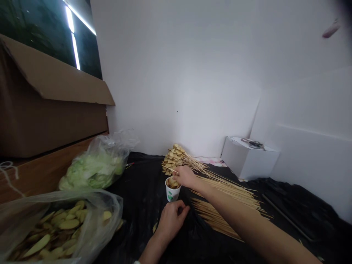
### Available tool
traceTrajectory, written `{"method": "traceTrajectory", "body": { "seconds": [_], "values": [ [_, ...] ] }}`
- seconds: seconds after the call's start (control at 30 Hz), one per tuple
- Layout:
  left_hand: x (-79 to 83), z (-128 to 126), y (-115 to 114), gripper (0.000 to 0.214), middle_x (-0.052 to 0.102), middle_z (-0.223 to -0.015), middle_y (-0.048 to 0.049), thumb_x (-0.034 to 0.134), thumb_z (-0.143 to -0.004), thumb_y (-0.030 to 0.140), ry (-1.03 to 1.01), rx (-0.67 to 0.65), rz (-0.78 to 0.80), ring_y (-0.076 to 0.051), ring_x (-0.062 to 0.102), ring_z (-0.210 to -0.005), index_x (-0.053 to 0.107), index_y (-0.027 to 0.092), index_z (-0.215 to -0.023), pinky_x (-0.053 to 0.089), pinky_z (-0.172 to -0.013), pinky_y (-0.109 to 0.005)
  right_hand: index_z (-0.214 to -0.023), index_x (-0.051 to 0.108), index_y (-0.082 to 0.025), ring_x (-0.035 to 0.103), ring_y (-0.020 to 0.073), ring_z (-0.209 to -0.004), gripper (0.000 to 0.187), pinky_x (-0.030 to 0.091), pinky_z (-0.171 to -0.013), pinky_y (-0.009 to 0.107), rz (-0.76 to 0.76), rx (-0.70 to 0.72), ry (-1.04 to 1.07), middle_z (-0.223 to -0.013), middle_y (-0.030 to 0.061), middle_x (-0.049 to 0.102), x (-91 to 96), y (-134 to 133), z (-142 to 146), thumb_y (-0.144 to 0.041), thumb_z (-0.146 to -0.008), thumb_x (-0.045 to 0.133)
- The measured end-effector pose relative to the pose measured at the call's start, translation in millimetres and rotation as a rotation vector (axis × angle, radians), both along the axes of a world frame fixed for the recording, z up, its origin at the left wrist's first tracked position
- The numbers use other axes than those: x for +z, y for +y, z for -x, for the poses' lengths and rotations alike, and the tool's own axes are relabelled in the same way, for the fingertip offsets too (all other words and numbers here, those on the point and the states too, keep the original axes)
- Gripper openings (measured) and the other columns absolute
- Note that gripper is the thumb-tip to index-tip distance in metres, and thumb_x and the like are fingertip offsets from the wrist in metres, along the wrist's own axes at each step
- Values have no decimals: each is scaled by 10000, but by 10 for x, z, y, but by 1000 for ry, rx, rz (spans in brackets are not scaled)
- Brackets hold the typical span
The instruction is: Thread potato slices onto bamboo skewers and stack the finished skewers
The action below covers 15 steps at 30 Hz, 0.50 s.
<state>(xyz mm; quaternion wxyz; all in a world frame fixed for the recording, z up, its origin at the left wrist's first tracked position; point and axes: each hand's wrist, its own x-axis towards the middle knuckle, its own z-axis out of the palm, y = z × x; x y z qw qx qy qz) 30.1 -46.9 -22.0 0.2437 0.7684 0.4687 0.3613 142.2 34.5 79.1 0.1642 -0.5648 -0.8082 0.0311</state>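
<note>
My right hand point(185, 176) hangs over a white paper cup point(172, 192) and pinches a thin bamboo skewer point(169, 169), whose tip points left. The cup holds pale potato slices point(173, 183). Behind it lies a heap of skewers threaded with potato slices point(173, 158). Loose bamboo skewers point(225, 192) spread to the right, under my right forearm. My left hand point(172, 220) rests in front of the cup with its fingers curled; whatever they may hold is hidden. A single slice point(154, 227) lies near it on the black plastic sheet point(137, 190).
A clear bag of potato slices point(55, 231) sits at the near left, with a bag of pale green leaves point(95, 170) behind it. A white box point(247, 159) with scissors point(253, 143) on top stands at the right. A large cardboard box point(41, 99) rests on a wooden surface point(35, 172).
</note>
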Motion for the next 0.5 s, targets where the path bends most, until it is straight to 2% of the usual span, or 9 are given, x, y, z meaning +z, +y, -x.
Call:
{"method": "traceTrajectory", "body": {
  "seconds": [0.17, 0.27, 0.5],
  "values": [
    [-35, 1, 20, 284, 603, -605, 1, 509, -850, 370, -12, 3, -21, -137, 510, -562, 638, 189, -673, 298, -550, -258, -841, 688, -181, 617, 191, -821, 107, 400, -711, 254, 10, 12, 92, -835, 53, 698, 26, 19, -31, -213, -778, 607],
    [-47, -6, 48, 344, 600, -592, -1, 502, -853, 428, -96, 6, 4, -139, 515, -568, 620, 184, -641, 321, -551, -251, -825, 686, -174, 595, 167, -779, 104, 404, -697, 242, 30, 20, 192, -814, 36, 686, 92, 22, -123, -232, -785, 610],
    [40, 5, 144, 572, 605, -543, -25, 424, -814, 661, -652, -31, 321, -118, 517, -467, 618, 142, -673, 349, -471, -227, -778, 676, -140, 513, 101, -547, 157, 381, -518, 190, 248, 84, 454, -582, -29, 593, 163, -151, -473, -277, -788, 599]
  ]
}}
